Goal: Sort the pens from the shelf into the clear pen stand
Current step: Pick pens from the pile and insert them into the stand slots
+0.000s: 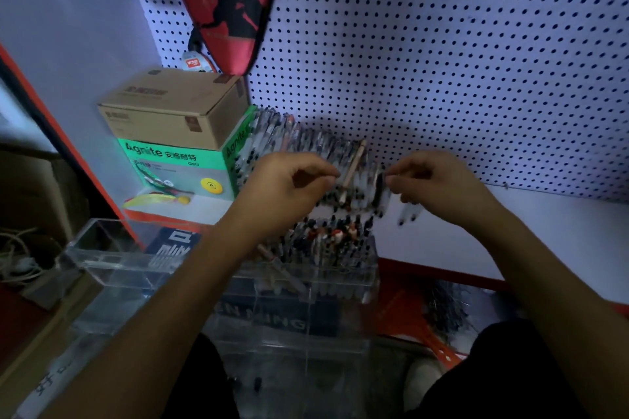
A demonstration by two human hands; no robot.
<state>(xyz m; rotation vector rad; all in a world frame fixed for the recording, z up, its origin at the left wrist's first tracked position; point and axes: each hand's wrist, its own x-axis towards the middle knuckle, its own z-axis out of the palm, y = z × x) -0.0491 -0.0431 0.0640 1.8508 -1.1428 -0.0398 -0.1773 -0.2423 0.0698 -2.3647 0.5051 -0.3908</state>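
Clear acrylic pen stand [136,269] sits nearest, its right compartment packed with upright pens [335,240]. Beyond it, both forearms reach forward over the stand to the pile of pens [306,146] on the white shelf [544,224] — left hand [289,187] with curled fingers pinching into the pile, right hand [439,184] gripping several pens [408,213], knuckles up.

A dense pile of pens [306,146] is stacked on the white shelf [510,221], directly beyond both hands. A tan pen [354,167] lies tilted on top. The clear pen stand [136,265] is positioned below the hands; its right compartment is packed with upright pens [333,238].
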